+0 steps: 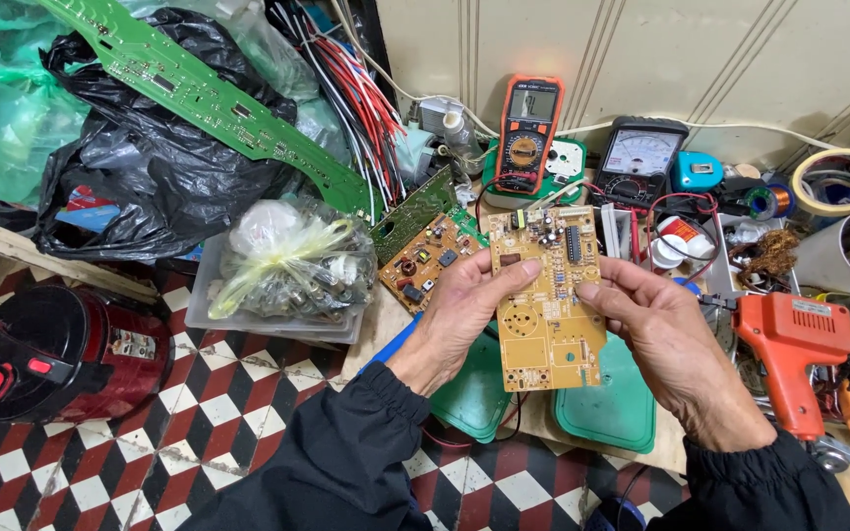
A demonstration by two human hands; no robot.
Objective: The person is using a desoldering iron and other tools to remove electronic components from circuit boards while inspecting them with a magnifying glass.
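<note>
I hold a tan circuit board upright in front of me with both hands. My left hand grips its left edge, thumb on the face near the top. My right hand pinches its right edge with thumb and fingers. The board carries small components, a black chip and round printed pads. Both arms wear dark sleeves.
A second brown board lies behind on the low bench. An orange multimeter, an analogue meter, an orange soldering gun, green lids, a long green board, black bags, bagged parts in a tray and a red cooker surround me.
</note>
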